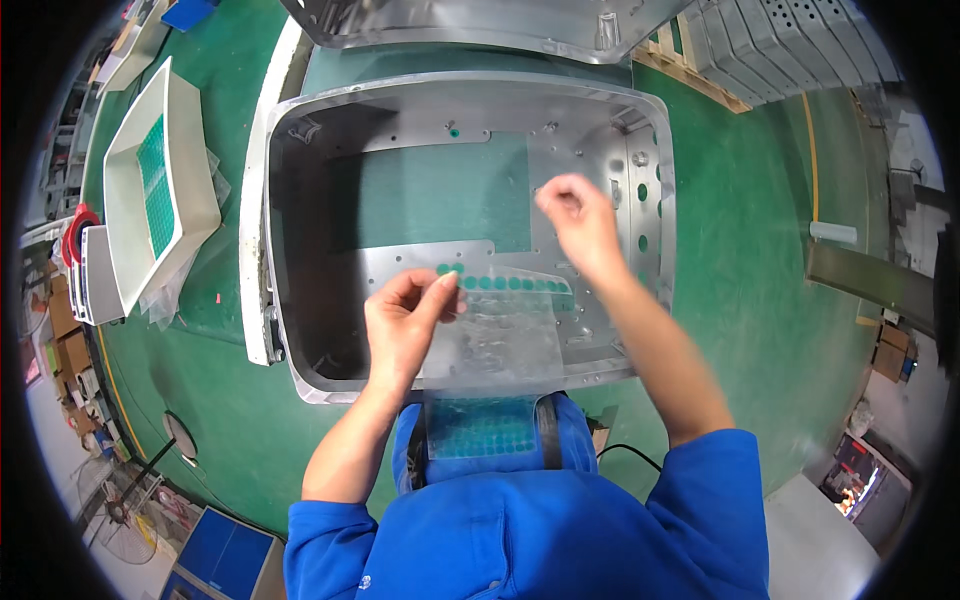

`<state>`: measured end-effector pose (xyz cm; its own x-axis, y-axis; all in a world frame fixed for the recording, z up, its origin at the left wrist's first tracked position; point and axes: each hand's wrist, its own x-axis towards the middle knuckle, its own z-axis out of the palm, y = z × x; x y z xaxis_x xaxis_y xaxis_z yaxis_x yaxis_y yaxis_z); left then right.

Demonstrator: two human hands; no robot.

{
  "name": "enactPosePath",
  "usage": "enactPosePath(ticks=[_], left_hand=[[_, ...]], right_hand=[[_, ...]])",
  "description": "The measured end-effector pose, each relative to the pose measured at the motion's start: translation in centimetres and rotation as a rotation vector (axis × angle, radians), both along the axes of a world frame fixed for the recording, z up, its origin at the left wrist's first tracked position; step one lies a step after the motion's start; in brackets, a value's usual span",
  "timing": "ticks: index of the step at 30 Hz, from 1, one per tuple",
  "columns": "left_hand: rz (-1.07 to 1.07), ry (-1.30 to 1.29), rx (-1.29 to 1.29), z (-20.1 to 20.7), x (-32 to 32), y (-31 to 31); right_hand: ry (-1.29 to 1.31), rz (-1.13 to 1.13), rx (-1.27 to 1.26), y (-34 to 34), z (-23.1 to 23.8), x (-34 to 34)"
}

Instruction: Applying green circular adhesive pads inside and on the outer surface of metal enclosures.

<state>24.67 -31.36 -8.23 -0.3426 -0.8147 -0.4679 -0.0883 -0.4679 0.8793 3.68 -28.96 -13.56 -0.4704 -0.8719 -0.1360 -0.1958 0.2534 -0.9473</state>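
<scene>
Between thumb and fingers, my left hand (402, 325) pinches the upper left edge of a clear plastic sheet (500, 340). A row of green round stickers (500, 283) runs along the sheet's top strip. The sheet drapes over the near side of a large open metal casing (592, 150) with a rectangular cutout in its bottom. Over the right part of the casing, my right hand (578, 215) is raised with fingers curled together, slightly blurred; anything in them is too small to make out. Another sheet of green dots (480, 430) lies against my lap.
A second metal shell (480, 25) sits beyond the casing. To the left stands a white bin (192, 180) holding green dotted sheets (157, 185). Stacked grey metal parts (780, 50) rest on a wooden pallet (690, 75) at the far right. A pedestal fan (130, 530) stands lower left.
</scene>
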Motion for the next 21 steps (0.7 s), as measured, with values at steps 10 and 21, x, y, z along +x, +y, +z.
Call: enactPosePath(ticks=[10,21], left_hand=[[0.04,-0.01,0.026,-0.8,1.5,-0.2],[0.073,0.015,0.076,-1.2,0.9,-0.5]], right_hand=[[0.273,0.085,0.551,-1.2,-7.2,-6.0],[0.415,0.086,0.658,-1.6,-6.7,-5.5]])
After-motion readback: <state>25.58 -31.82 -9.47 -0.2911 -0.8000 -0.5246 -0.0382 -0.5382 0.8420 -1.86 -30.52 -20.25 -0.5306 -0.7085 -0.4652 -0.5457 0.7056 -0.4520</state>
